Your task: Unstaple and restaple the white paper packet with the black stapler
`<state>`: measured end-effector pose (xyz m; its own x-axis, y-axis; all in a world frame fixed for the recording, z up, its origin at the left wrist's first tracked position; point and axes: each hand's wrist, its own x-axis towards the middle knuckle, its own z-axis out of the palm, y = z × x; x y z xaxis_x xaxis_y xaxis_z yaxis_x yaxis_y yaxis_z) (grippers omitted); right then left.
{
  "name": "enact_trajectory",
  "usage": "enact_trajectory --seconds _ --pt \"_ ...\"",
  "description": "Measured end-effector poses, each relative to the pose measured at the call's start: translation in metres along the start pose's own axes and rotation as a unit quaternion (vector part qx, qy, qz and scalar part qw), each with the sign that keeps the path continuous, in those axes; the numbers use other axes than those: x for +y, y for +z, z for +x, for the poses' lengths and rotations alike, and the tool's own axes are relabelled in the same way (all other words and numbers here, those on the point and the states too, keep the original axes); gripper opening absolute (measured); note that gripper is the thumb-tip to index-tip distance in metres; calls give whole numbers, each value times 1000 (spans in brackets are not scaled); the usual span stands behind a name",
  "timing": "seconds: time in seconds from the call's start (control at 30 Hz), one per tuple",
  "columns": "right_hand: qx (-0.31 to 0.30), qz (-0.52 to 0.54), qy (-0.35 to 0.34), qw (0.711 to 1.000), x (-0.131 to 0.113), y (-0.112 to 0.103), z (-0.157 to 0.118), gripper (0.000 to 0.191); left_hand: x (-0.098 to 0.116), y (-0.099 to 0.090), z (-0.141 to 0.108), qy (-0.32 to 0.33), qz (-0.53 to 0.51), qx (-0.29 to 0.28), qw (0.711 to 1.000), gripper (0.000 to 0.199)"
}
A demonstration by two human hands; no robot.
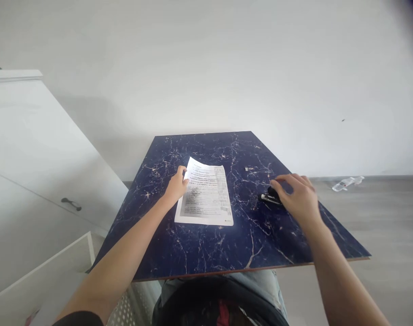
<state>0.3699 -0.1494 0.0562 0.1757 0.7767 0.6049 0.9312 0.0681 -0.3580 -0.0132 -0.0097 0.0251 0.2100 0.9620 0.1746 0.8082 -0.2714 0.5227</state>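
Note:
A sheaf of printed paper lies on the dark blue marble-patterned table, its upper left corner slightly raised. My left hand is closed on the paper's left edge, with the thumb on top. To the right, a black stapler-like object with a silvery strip rests on the table. Over its right end is my right hand, thumb and fingers curved with a gap between them. The hand partly hides this object, and whether the thumb touches it is unclear.
A small pale piece lies on the table behind the stapler-like object. At left stands a white cabinet with a dark handle. Clear crumpled plastic is on the grey floor by the wall.

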Motion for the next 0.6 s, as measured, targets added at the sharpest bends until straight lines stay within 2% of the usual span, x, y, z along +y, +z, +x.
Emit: enact_trajectory --seconds 0.07,0.13,0.23,0.4,0.5,0.6 --pt "-58 -16 -5 998 28 -8 -9 33 0 1 1 22 -33 -17 999 26" --pt "-125 -9 -8 992 47 -7 -18 39 0 2 1 37 -62 -40 997 17" --pt "-155 -12 5 988 58 4 -27 42 -2 3 1 36 -114 -48 992 15" --pt "-145 14 13 989 49 18 -28 37 -2 1 1 31 -183 -71 980 41" --pt "-163 47 -3 985 36 22 -26 35 0 -1 1 57 -193 -75 977 47" --pt "-185 75 -19 980 18 27 -26 33 2 -3 2 83 -200 -46 975 48"
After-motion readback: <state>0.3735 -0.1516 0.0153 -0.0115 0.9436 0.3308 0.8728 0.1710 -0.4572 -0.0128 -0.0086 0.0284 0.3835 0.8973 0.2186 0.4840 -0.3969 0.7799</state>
